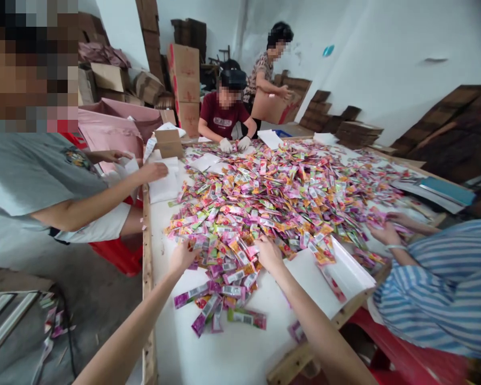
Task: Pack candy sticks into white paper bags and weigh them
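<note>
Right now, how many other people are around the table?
4: a grey-shirted person at left, a striped-shirted person at right, a maroon-shirted person at the far end, and one standing behind, holding a cardboard box. More may be hidden.

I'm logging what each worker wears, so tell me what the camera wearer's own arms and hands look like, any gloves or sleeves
Both are bare: the left hand and right hand wear no gloves, rings or wristbands that show, and both forearms are uncovered down to the picture's lower edge, with no sleeve in view. The arms look slim.
</note>
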The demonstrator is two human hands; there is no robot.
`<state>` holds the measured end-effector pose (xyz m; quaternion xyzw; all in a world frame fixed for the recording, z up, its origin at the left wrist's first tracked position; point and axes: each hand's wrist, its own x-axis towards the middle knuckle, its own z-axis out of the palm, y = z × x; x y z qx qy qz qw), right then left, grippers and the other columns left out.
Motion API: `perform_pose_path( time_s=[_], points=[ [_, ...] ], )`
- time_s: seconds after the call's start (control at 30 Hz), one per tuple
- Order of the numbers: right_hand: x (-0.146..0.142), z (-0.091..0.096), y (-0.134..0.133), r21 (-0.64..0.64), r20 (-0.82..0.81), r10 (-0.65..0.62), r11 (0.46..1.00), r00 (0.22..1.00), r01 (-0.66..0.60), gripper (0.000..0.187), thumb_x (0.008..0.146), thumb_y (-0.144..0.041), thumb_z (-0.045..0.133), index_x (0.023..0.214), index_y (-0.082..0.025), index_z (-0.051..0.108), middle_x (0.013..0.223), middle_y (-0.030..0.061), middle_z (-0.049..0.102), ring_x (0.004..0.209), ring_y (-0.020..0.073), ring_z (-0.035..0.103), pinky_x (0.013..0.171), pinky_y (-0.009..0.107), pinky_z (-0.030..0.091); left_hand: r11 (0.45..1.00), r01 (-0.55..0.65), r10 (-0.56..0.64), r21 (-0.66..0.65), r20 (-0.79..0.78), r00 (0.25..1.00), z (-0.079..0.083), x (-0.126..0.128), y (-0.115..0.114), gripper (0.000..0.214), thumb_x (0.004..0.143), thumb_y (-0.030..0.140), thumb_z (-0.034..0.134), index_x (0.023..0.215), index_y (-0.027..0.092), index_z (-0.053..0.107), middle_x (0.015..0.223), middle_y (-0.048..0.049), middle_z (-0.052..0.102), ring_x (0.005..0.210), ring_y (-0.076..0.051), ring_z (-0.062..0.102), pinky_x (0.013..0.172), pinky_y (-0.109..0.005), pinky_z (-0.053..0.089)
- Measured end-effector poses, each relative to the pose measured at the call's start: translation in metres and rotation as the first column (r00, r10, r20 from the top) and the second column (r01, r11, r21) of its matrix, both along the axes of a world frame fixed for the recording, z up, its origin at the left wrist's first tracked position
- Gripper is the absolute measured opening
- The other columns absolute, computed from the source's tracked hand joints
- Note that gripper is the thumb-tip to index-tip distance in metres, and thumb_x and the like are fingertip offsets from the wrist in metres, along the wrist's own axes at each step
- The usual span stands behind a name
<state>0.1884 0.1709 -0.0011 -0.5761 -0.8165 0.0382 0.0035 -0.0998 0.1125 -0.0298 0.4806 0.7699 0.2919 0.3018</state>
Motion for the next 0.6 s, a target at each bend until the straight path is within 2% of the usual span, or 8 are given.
perform_pose_path(
  time_s=[0.1, 0.17, 0.2, 0.27, 0.33, 0.4, 0.5, 0.6],
  points=[
    [0.013, 0.006, 0.001, 0.028, -0.048, -0.026, 0.999, 0.999, 0.027, 0.023, 0.071, -0.006, 0.054, 0.089, -0.016, 0.064, 0.105, 0.0129, 0.061, 0.104, 0.0252, 0.053, 0.087, 0.032, 0.039, 0.999, -0.038, 0.037, 0.01, 0.123, 0.992, 0.002, -0.011, -0.012, 0.02, 0.068, 0.034, 0.065, 0.076, 0.019, 0.056, 0.064, 0.0004, 0.058, 0.065, -0.017, 0.058, 0.053, -0.023, 0.038],
    [0.017, 0.007, 0.002, 0.006, -0.199, -0.111, 0.993, 0.974, 0.114, 0.017, 0.073, -0.011, 0.052, 0.087, -0.016, 0.062, 0.096, 0.0122, 0.063, 0.099, 0.0248, 0.055, 0.087, 0.033, 0.04, 0.998, -0.058, 0.054, 0.011, 0.239, 0.969, 0.007, -0.012, -0.016, 0.02, 0.069, 0.034, 0.063, 0.081, 0.018, 0.056, 0.06, 0.0022, 0.057, 0.059, -0.015, 0.058, 0.048, -0.021, 0.037],
    [0.017, 0.006, 0.001, -0.052, -0.325, -0.18, 0.984, 0.928, 0.172, 0.016, 0.075, -0.015, 0.05, 0.087, -0.016, 0.061, 0.09, 0.0106, 0.063, 0.094, 0.0235, 0.058, 0.082, 0.033, 0.042, 0.998, -0.068, 0.062, 0.007, 0.299, 0.952, 0.009, -0.012, -0.017, 0.02, 0.071, 0.034, 0.062, 0.082, 0.018, 0.056, 0.057, 0.0034, 0.056, 0.052, -0.013, 0.056, 0.045, -0.02, 0.036],
    [0.014, 0.0, -0.004, -0.276, -0.607, -0.335, 0.939, 0.72, 0.204, 0.019, 0.079, -0.027, 0.047, 0.092, -0.018, 0.057, 0.076, 0.0056, 0.062, 0.077, 0.0204, 0.06, 0.064, 0.029, 0.044, 0.997, -0.082, 0.081, -0.015, 0.413, 0.907, 0.013, -0.008, -0.018, 0.022, 0.072, 0.036, 0.061, 0.082, 0.018, 0.054, 0.048, 0.0062, 0.051, 0.038, -0.01, 0.047, 0.036, -0.019, 0.03],
    [0.009, -0.008, -0.014, -0.495, -0.775, -0.468, 0.867, 0.424, 0.052, 0.025, 0.077, -0.038, 0.05, 0.093, -0.02, 0.054, 0.069, 0.0015, 0.06, 0.062, 0.0176, 0.059, 0.046, 0.024, 0.036, 0.996, -0.076, 0.087, -0.042, 0.52, 0.85, 0.015, -0.004, -0.019, 0.024, 0.07, 0.037, 0.063, 0.081, 0.019, 0.051, 0.044, 0.0077, 0.049, 0.028, -0.008, 0.038, 0.03, -0.019, 0.024],
    [0.003, -0.014, -0.027, -0.589, -0.804, -0.561, 0.797, 0.197, -0.131, 0.031, 0.068, -0.041, 0.061, 0.09, -0.021, 0.053, 0.069, 0.0003, 0.061, 0.059, 0.0165, 0.059, 0.041, 0.021, 0.032, 0.997, -0.055, 0.078, -0.056, 0.624, 0.778, 0.014, 0.001, -0.019, 0.027, 0.067, 0.035, 0.067, 0.078, 0.019, 0.049, 0.045, 0.0072, 0.051, 0.027, -0.008, 0.038, 0.027, -0.019, 0.025],
    [-0.004, -0.013, -0.042, -0.649, -0.747, -0.665, 0.729, -0.001, -0.216, 0.035, 0.057, -0.034, 0.072, 0.084, -0.02, 0.055, 0.074, 0.001, 0.064, 0.063, 0.0161, 0.062, 0.047, 0.022, 0.04, 0.998, -0.04, 0.065, -0.05, 0.757, 0.65, 0.011, 0.006, -0.02, 0.024, 0.065, 0.03, 0.068, 0.071, 0.018, 0.047, 0.046, 0.0044, 0.053, 0.034, -0.011, 0.049, 0.033, -0.021, 0.038],
    [-0.009, -0.007, -0.051, -0.68, -0.685, -0.717, 0.692, -0.126, -0.243, 0.029, 0.056, -0.03, 0.074, 0.075, -0.02, 0.056, 0.067, -0.0012, 0.062, 0.057, 0.0129, 0.057, 0.052, 0.024, 0.043, 0.999, -0.034, 0.05, -0.038, 0.843, 0.536, 0.014, 0.012, -0.022, 0.019, 0.066, 0.025, 0.067, 0.069, 0.016, 0.05, 0.053, -0.0012, 0.059, 0.046, -0.014, 0.058, 0.047, -0.026, 0.049]
  ],
)
